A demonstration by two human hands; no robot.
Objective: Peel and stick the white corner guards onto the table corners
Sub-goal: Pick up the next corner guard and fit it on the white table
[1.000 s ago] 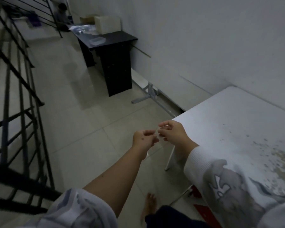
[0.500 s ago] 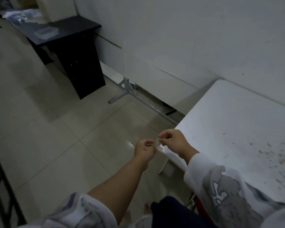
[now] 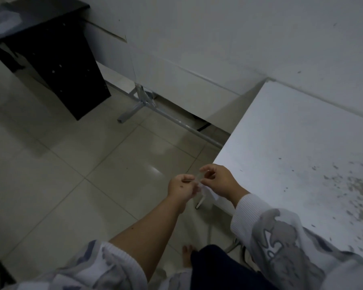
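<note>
A small pale corner guard [image 3: 198, 178] is pinched between both hands just off the near left corner of the white table [image 3: 291, 147]. My left hand [image 3: 181, 186] grips its left end with curled fingers. My right hand [image 3: 217, 181] pinches its right end between thumb and fingers, above the table's corner. The guard is tiny and partly hidden by my fingers, so its backing cannot be made out. The tabletop is white with flaked, speckled patches at the right.
A black desk [image 3: 57, 59] stands at the far left against the white wall. A folded metal table frame [image 3: 143, 103] lies on the tiled floor along the wall. My bare foot [image 3: 187, 256] is on the tiles below the hands.
The view has swung right and down, so the railing has left the frame. Both hands stay together on the guard at the table's corner.
</note>
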